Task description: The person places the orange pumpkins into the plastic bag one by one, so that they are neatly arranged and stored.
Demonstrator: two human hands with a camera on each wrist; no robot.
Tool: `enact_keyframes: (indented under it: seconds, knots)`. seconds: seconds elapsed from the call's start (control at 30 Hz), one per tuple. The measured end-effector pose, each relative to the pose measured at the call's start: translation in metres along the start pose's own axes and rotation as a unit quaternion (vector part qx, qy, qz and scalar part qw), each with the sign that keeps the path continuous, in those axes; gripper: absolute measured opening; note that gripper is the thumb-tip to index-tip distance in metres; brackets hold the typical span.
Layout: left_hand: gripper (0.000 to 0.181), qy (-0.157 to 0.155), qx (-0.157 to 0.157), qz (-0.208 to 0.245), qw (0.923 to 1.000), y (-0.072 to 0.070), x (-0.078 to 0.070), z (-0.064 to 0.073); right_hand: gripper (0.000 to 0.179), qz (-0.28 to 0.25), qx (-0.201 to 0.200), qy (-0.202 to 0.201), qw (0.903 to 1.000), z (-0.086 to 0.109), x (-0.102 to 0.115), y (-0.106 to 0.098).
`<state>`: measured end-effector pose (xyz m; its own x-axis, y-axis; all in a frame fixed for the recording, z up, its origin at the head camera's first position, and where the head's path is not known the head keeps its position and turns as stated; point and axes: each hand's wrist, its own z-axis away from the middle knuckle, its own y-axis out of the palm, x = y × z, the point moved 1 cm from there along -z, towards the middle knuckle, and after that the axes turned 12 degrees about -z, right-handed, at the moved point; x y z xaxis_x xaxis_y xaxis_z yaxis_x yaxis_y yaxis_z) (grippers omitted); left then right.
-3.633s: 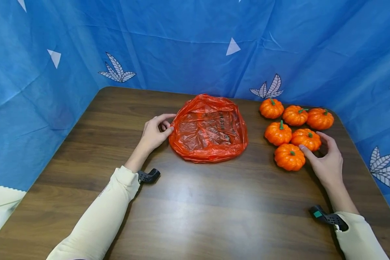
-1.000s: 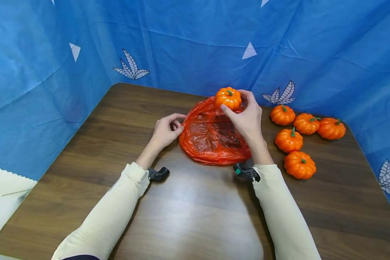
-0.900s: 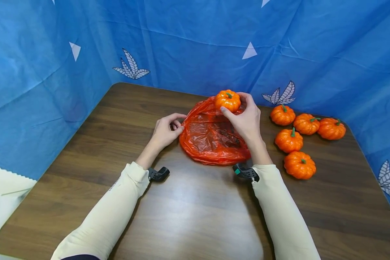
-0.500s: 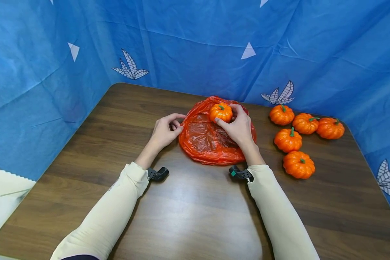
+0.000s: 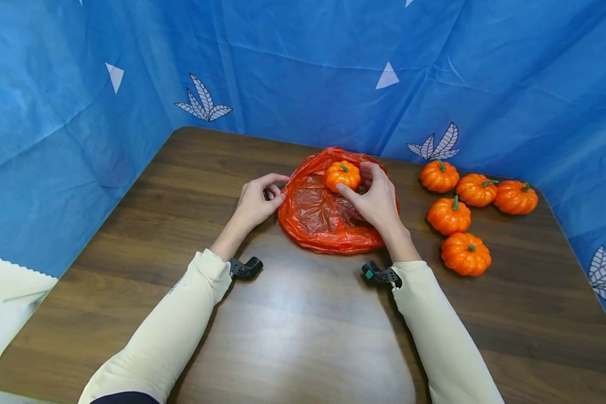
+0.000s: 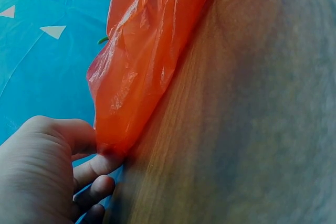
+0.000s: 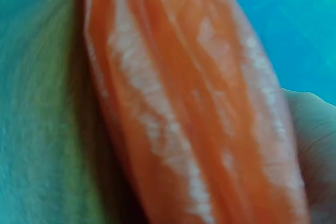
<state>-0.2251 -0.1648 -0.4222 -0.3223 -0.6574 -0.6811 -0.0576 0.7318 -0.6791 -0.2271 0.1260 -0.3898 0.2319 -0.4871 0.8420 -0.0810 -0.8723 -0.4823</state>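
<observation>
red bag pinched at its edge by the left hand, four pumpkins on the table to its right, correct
Not four: the head view shows five pumpkins on the table to the right of the red bag, its edge pinched by the left hand.

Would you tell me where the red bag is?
In the head view, the red bag sits near mid-picture on the table, between the left hand and five pumpkins at right.

Pinching red bag [image 6: 139, 69], left hand [image 6: 44, 169]

Grips it by the lower corner. Has brown surface [image 6: 241, 103] at right, blue cloth [image 6: 42, 82] with white triangles [image 6: 53, 31] at left, green stem [image 6: 103, 40] showing past the bag's upper left edge.
</observation>
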Motion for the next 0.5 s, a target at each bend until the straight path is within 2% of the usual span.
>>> enact_keyframes:
  seconds: [0.27, 0.5]
  knots:
    - [0.037, 0.013, -0.002, -0.004, 0.9999, 0.000, -0.003, -0.007, 0.073, 0.006, -0.034, -0.044, 0.9984, 0.006, 0.018, -0.016]
    - [0.035, 0.006, 0.004, 0.000, 1.0000, 0.001, 0.003, -0.003, 0.068, 0.010, -0.051, -0.047, 0.9975, 0.018, 0.025, -0.029]
